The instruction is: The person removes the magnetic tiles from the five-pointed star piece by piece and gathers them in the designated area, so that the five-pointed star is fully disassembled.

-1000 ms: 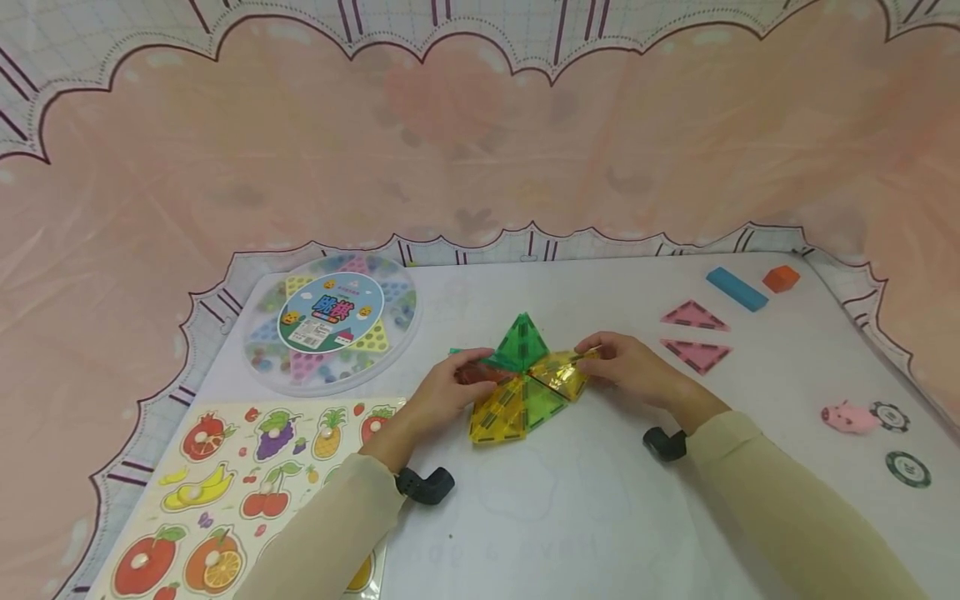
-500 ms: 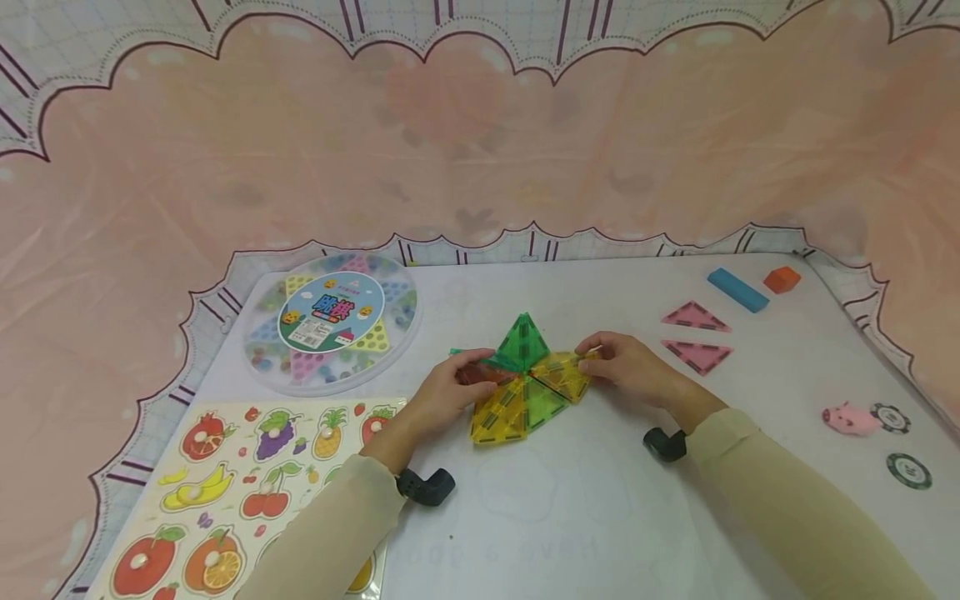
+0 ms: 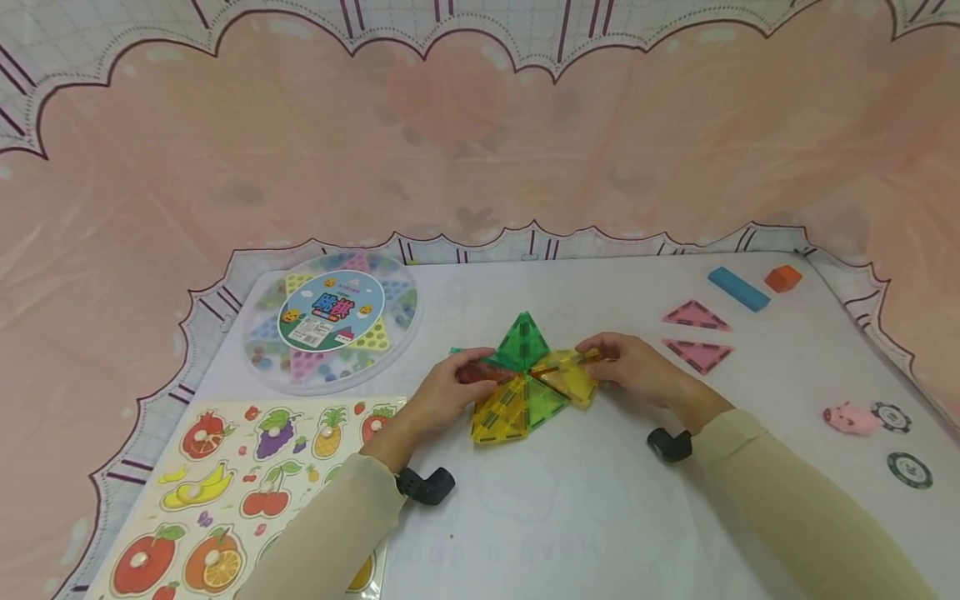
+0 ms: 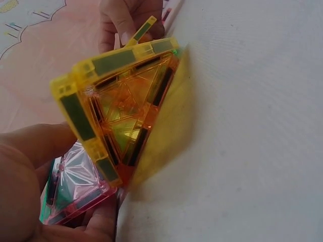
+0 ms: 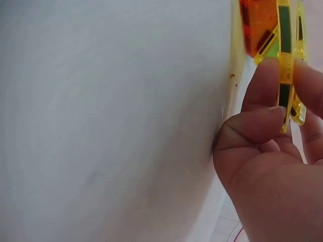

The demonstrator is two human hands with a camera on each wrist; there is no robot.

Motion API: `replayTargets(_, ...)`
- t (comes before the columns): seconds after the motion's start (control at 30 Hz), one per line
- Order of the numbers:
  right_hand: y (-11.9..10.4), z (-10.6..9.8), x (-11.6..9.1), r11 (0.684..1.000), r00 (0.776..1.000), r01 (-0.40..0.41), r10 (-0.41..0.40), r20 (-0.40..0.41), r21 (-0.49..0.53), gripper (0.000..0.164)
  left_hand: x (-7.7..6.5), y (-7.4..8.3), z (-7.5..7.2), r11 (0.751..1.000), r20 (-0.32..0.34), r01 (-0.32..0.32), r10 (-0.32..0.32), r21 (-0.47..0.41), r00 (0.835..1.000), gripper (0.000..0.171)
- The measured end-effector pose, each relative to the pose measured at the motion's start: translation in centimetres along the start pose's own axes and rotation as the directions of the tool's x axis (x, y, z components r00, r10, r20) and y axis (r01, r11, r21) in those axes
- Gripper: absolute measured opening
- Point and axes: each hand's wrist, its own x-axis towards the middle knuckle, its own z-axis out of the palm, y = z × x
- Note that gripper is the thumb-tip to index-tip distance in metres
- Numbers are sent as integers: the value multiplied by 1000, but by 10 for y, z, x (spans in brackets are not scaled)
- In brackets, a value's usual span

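Translucent magnetic tiles are joined in a cluster at mid-table. My left hand (image 3: 435, 398) pinches a red-pink tile (image 4: 83, 184) at its left side, thumb and fingers on either face. Next to that hand stands a front yellow triangular tile (image 3: 498, 412). On the right, my right hand (image 3: 641, 371) pinches a yellow triangular tile (image 5: 285, 30) by its edge between thumb and fingers. A second yellow tile (image 3: 576, 385) lies right below it, against the cluster. Between the yellow parts sits a light green tile (image 3: 543, 403); a green pointed piece (image 3: 523, 342) rises at the back.
Two pink triangular tiles (image 3: 697, 357) lie to the right, with a blue bar (image 3: 738, 289) and an orange block (image 3: 783, 278) behind. A pink pig (image 3: 847, 418) and chips (image 3: 909, 471) are further right. At left are a round game box (image 3: 405, 312) and a fruit board (image 3: 240, 500).
My right fingers have shifted slightly, and the yellow tile they pinch now stands apart at an angle from the yellow tile below. My left hand has stayed in place.
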Motion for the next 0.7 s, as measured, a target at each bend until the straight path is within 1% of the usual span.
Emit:
replayTargets(0.2, 1, -6, -6, 1000, 1000, -11, 11, 7, -11, 40, 0, 1, 0, 1000, 0, -5, 5, -3, 1000, 45)
replayTargets(0.27, 2, -8, -8, 999, 1000, -26, 26, 6, -19, 43, 0, 2, 0, 1000, -5, 4, -4, -8, 1000, 45)
replayTargets(0.43, 6, -12, -13, 999, 999, -46, 46, 10, 6, 46, -1, 2, 0, 1000, -13, 24, -24, -17, 1000, 44)
replayTargets(0.6, 10, -15, -18, 999, 999, -34, 34, -15, -14, 45, -1, 3, 1, 1000, -13, 27, -27, -16, 1000, 45)
replayTargets(0.7, 13, -19, -23, 999, 1000, -12, 11, -28, -34, 44, -1, 3, 1, 1000, -11, 18, -18, -9, 1000, 46)
